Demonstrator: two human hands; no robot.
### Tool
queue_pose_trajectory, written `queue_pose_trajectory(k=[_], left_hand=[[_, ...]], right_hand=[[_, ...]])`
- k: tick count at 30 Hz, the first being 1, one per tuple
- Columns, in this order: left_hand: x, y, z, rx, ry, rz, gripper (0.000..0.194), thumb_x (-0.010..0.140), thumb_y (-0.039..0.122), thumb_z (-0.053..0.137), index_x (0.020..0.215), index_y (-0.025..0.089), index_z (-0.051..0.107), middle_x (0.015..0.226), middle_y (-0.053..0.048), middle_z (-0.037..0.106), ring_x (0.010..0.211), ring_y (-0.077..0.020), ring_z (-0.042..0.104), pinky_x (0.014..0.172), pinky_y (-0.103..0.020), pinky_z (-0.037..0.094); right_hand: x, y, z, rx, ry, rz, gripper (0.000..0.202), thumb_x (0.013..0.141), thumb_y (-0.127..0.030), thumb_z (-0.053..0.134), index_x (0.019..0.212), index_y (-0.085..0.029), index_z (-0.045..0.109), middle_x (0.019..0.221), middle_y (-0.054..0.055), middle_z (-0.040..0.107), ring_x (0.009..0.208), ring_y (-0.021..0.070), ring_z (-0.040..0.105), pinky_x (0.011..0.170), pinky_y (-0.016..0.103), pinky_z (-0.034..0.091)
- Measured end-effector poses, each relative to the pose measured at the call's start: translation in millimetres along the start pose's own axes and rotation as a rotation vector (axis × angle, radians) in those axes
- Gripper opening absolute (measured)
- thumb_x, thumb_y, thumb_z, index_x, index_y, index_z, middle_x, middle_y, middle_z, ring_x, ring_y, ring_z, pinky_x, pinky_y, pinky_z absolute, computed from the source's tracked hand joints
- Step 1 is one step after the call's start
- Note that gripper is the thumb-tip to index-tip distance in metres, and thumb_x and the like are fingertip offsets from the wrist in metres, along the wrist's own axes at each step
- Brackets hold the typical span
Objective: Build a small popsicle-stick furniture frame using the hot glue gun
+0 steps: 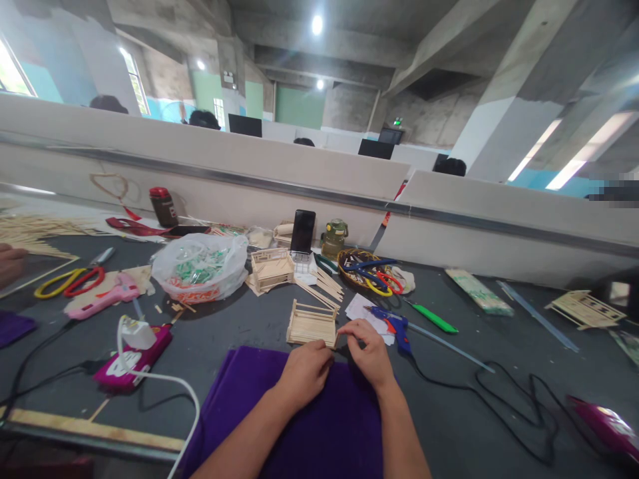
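Observation:
A small wooden-stick model point(312, 324) with a railing stands on the dark table, just beyond a folded purple cloth point(249, 392). My left hand point(308, 372) is at its near edge, fingers curled together; what they hold, if anything, is hidden. At the model's right corner is my right hand point(367, 349), thumb and forefinger pinched around something too small to name. To the right, a blue glue gun point(398, 327) lies partly on white paper point(367, 313).
Behind the model are another stick model point(272, 269), a phone point(303, 231), a green jar point(334, 238) and a basket with scissors point(364, 267). Leftward sit a plastic bag point(200, 266), pink glue gun point(104, 297) and power strip point(132, 359). A person's hand point(10, 263) shows far left.

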State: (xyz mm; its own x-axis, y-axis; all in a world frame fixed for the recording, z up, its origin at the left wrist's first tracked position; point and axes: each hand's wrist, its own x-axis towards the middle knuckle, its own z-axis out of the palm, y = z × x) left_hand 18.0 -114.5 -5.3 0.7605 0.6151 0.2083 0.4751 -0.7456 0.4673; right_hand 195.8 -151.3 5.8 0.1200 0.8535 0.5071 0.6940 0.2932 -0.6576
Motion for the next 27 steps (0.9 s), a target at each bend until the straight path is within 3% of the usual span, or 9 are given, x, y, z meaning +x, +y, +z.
queue_pose_trajectory(k=[27], left_hand=[[0.7, 0.8, -1.4, -0.009, -0.014, -0.002, 0.020, 0.088, 0.018, 0.044, 0.087, 0.021, 0.064, 0.085, -0.003, 0.060, 0.082, -0.0160, 0.057, 0.070, -0.023, 0.039]], right_hand=[[0.4, -2.4, -0.8, -0.008, 0.000, -0.008, 0.029, 0.079, -0.008, 0.046, 0.086, -0.024, 0.070, 0.082, 0.003, 0.063, 0.085, 0.0190, 0.058, 0.076, 0.031, 0.046]])
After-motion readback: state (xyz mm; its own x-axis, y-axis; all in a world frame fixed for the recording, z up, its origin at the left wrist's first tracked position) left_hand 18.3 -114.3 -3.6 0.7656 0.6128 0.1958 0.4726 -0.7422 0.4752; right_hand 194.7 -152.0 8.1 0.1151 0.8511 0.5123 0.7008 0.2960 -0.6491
